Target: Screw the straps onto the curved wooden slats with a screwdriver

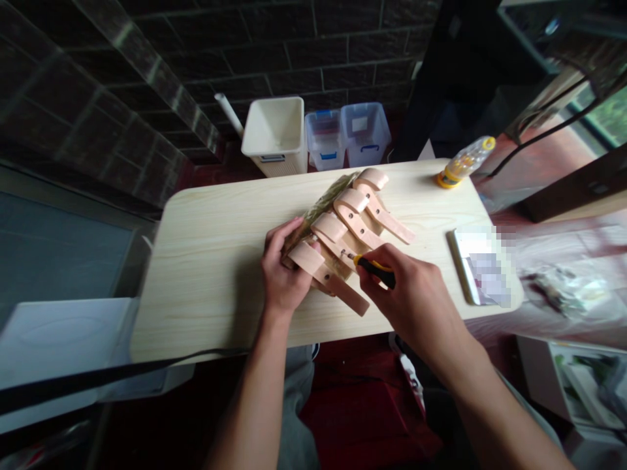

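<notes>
A wooden hook rack (pixel 351 243) lies slantwise on the pale wood-grain table (pixel 206 254). Several light curled wooden hooks stand out from its board, with dark screws or screw holes in them. Clear, shiny film seems to cover the back edge of the board. My left hand (pixel 285 269) is closed round the near left end of the rack, its thumb beside the front hooks. In my right hand (pixel 409 281) is a screwdriver (pixel 376 269) with a black and yellow handle. Its tip is at a screw in the second hook from the near end; the exact contact is too small to tell.
A clear bottle-shaped container (pixel 465 163) with yellow ends stands at the table's back right. Nearer on that side lies a flat white object (pixel 471 267), partly pixelated. Behind the table are a cream bin (pixel 274 127) and clear plastic boxes (pixel 365 134), before a dark block wall.
</notes>
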Motion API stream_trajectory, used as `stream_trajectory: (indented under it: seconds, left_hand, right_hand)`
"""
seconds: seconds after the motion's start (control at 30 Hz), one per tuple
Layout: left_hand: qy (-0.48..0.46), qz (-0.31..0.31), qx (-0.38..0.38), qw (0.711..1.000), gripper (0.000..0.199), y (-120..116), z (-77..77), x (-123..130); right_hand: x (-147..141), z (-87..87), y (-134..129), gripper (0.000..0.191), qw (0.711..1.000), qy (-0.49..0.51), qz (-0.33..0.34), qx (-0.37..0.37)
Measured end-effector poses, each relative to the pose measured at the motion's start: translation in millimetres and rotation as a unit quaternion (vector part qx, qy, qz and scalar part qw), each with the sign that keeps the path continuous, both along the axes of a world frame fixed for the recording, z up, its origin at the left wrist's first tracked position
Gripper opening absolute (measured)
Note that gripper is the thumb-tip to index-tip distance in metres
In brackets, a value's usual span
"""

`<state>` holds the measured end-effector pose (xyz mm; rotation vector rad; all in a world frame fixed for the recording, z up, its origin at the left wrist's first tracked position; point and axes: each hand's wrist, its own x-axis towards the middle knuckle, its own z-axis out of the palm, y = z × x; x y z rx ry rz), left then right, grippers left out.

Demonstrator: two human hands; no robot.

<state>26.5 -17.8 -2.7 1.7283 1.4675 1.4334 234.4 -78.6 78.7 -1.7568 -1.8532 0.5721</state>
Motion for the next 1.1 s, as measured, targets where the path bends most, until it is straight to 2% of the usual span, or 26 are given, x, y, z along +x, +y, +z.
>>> stream_trajectory:
  seconds: [0.17, 0.3, 0.43, 0.73, 0.83, 0.97, 1.1]
  left_hand:
    - [0.017, -0.001, -0.001, 1.000, 0.051, -0.1, 0.3, -0.3]
    - [0.009, -0.008, 0.008, 1.000, 0.051, 0.6, 0.9, 0.3]
    - [0.002, -0.015, 0.015, 1.000, 0.051, 1.9, 0.2, -0.1]
    - [0.019, 0.004, 0.025, 0.999, 0.050, 2.2, -3.6, -1.8]
    - [0.007, 0.000, 0.026, 1.000, 0.049, 2.3, -3.2, -1.7]
    - [0.011, 0.007, 0.009, 1.000, 0.050, 2.2, -1.2, -0.6]
    - [-0.004, 0.003, 0.002, 1.000, 0.051, 2.4, 0.8, 1.0]
  right_hand:
    - [10.7, 9.1, -3.7, 0.025, 0.996, -0.019, 0.084, -0.006]
    - [12.6, 9.0, -5.1, 0.016, 0.991, -0.093, 0.098, 0.008]
    - [9.6, 2.9, -2.3, 0.014, 0.994, -0.082, 0.071, 0.016]
    - [0.8, -1.6, 0.2, 0.010, 0.999, 0.015, -0.031, -0.042]
    - [-1.5, -2.6, -1.4, 0.010, 0.997, 0.034, -0.040, -0.051]
    - [3.3, 0.3, -2.4, 0.009, 0.998, 0.042, 0.007, -0.045]
    - [11.8, 7.6, -3.0, 0.023, 0.997, 0.033, 0.062, -0.025]
